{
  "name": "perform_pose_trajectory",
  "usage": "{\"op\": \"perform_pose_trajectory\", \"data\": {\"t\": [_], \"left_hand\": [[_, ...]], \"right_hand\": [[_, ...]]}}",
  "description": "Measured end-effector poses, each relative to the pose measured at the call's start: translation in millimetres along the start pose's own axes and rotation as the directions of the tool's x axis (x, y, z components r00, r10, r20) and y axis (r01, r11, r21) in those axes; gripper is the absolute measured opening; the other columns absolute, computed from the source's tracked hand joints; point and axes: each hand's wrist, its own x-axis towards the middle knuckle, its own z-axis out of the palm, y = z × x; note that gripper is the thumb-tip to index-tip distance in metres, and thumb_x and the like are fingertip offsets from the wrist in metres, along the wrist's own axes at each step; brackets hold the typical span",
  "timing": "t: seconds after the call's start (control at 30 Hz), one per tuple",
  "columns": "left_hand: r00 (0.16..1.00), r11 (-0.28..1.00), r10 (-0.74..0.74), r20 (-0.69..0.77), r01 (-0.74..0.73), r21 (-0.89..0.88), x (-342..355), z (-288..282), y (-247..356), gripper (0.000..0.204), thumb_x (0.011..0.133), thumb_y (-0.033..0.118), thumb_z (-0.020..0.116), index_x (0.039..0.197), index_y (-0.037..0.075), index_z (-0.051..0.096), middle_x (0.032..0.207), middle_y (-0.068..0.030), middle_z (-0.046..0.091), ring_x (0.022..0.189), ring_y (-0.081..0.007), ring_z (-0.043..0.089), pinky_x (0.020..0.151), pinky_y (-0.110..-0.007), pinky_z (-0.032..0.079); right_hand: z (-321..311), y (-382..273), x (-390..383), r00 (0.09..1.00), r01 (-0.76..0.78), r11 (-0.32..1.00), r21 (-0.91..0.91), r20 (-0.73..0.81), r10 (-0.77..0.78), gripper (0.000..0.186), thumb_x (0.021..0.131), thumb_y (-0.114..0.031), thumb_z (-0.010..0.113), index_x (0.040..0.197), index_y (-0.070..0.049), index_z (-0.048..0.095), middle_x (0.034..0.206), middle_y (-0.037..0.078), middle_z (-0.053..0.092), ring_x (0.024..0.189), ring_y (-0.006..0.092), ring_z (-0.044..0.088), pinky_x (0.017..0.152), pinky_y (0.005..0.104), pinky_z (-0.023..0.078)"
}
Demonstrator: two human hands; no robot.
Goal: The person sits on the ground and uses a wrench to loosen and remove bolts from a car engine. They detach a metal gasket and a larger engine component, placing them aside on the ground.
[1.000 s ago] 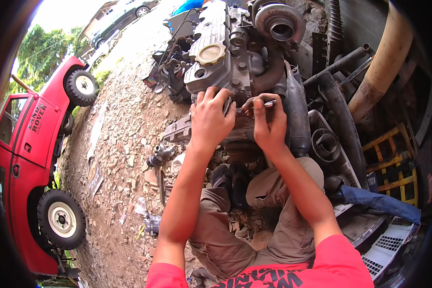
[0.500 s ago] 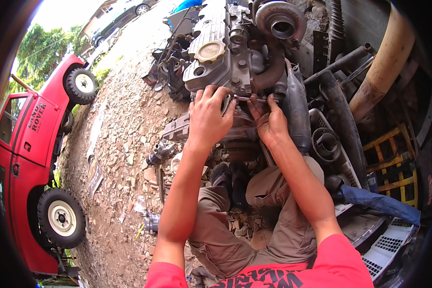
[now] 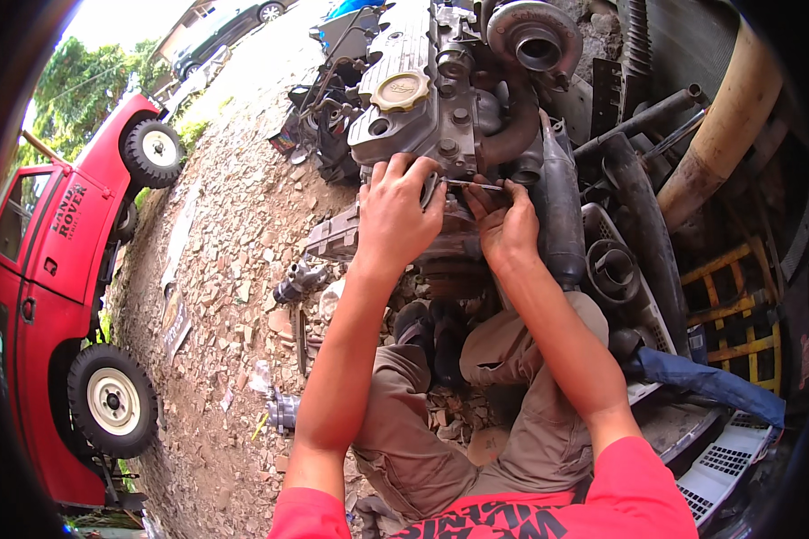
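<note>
Stony ground point(image 3: 216, 314) lies left of the left hand point(image 3: 395, 208), half-curled against the engine point(image 3: 422, 121) ahead (hold unclear); part-open, the right hand point(image 3: 511, 223) lightly pinches a rod point(image 3: 473, 184) between them, which could slip if fingers slacken.

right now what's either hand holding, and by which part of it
The right hand holds a thin metal rod near its right end. The left hand is against the engine; whether its grip holds anything cannot be told.
</note>
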Motion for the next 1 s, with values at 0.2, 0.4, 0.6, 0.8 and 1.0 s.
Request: {"op": "perform_pose_trajectory", "data": {"t": [0.2,0.4,0.6,0.8,1.0], "left_hand": [[1.000,1.000,-0.018,0.005,0.018,0.011,-1.1,-1.6,-0.7,0.028,0.087,0.022,0.067,0.111,0.007,0.066,0.109,-0.0130,0.063,0.105,-0.0342,0.058,0.091,-0.046,0.046],[1.000,1.000,-0.011,0.002,0.011,-0.005,0.5,-0.7,0.3,0.027,0.087,0.021,0.066,0.109,0.006,0.066,0.111,-0.0138,0.063,0.106,-0.0348,0.057,0.092,-0.045,0.046],[1.000,1.000,-0.003,0.004,0.003,-0.018,1.9,-0.5,-0.4,0.026,0.086,0.020,0.066,0.107,0.005,0.066,0.111,-0.0144,0.063,0.105,-0.0356,0.057,0.092,-0.045,0.046],[1.000,1.000,-0.010,0.006,0.010,0.008,0.9,0.6,-2.5,0.030,0.086,0.021,0.065,0.110,0.003,0.064,0.110,-0.0151,0.063,0.105,-0.0369,0.057,0.093,-0.046,0.045],[1.000,1.000,-0.001,0.016,0.001,-0.001,1.1,-1.6,-0.8,0.032,0.086,0.022,0.065,0.112,0.003,0.064,0.111,-0.0162,0.062,0.106,-0.0374,0.057,0.094,-0.047,0.045]], "right_hand": [[18.4,-8.0,-12.8,0.907,0.397,0.830,-0.391,0.306,-0.290,0.017,0.104,-0.016,0.047,0.104,0.001,0.052,0.093,0.016,0.070,0.077,0.0225,0.071,0.076,0.0342,0.059],[37.7,-19.7,-22.2,0.619,0.785,0.274,-0.556,0.718,-0.318,0.016,0.104,-0.016,0.052,0.102,0.000,0.053,0.084,0.010,0.069,0.065,0.0115,0.064,0.061,0.0262,0.051],[36.2,-33.4,-13.6,0.764,0.618,0.652,-0.439,0.530,-0.367,0.020,0.106,-0.022,0.050,0.099,-0.003,0.053,0.079,0.011,0.067,0.057,0.0100,0.055,0.058,0.0256,0.049],[9.3,-28.9,5.5,0.980,0.166,0.936,-0.309,0.159,-0.121,0.026,0.106,-0.025,0.049,0.101,0.001,0.051,0.091,0.017,0.069,0.073,0.0233,0.069,0.074,0.0369,0.059],[4.8,-15.5,6.5,0.997,-0.033,0.989,-0.147,0.060,0.042,0.025,0.105,-0.024,0.050,0.107,0.001,0.047,0.103,0.021,0.063,0.088,0.0299,0.070,0.087,0.0441,0.061]]}}
